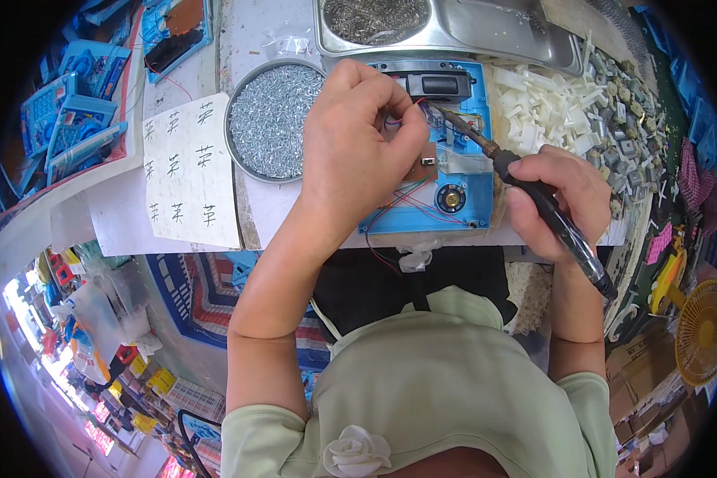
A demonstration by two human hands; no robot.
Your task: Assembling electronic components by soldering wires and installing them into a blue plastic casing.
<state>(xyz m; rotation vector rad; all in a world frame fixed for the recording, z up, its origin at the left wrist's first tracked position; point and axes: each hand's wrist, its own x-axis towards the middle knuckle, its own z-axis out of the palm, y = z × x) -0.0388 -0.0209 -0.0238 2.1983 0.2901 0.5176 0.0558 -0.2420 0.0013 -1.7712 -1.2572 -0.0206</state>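
Note:
My right hand [562,195] is wrapped round the black handle of a soldering iron [503,162]. The iron slants up and left, and its metal tip reaches in beside my left fingertips. My left hand [366,131] pinches a thin wire [421,102], though the fingers hide most of it. Both hands work over an open blue plastic casing [474,203], which lies on the table in front of me. Inside it are a black box-shaped part [440,84], a small brown circuit board [425,163], a round speaker [451,198] and several loose thin wires.
Left of the casing stands a round dish of small screws [271,119], beside a handwritten paper sheet [187,175]. A metal tray [494,36] lies behind. White plastic parts [534,107] and small metal parts [629,131] are heaped right. Blue casings [80,119] sit far left.

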